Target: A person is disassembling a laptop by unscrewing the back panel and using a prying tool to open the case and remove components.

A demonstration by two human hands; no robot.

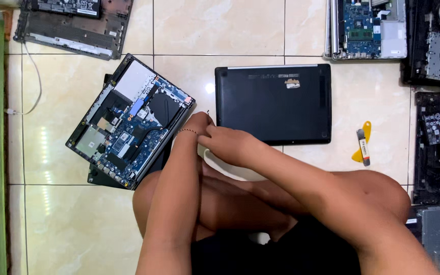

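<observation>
Head view: the tiled floor carries all the work, with the person seated on it, knees drawn up. The largest item near the hands is a closed black laptop base cover, lying flat, bottom side up, directly ahead. To its left lies an opened laptop, rotated at an angle, with its blue circuit board and internal parts exposed; it rests partly on a second dark panel. More stripped laptop chassis sit along the top and right edges of the floor. A yellow pry tool with a small red-and-grey item across it lies to the right of the black cover, well apart from both hands.

The left hand and the right hand meet between the opened laptop and the black cover, fingers pinched closed and touching each other. A very small, thin object, probably a screw or tool tip, shows just above the left fingertips; which hand grips it cannot be told.

Judged step: handling a small fastener between disassembly stages. The next move calls for a steady pinch and a controlled placement.
</observation>
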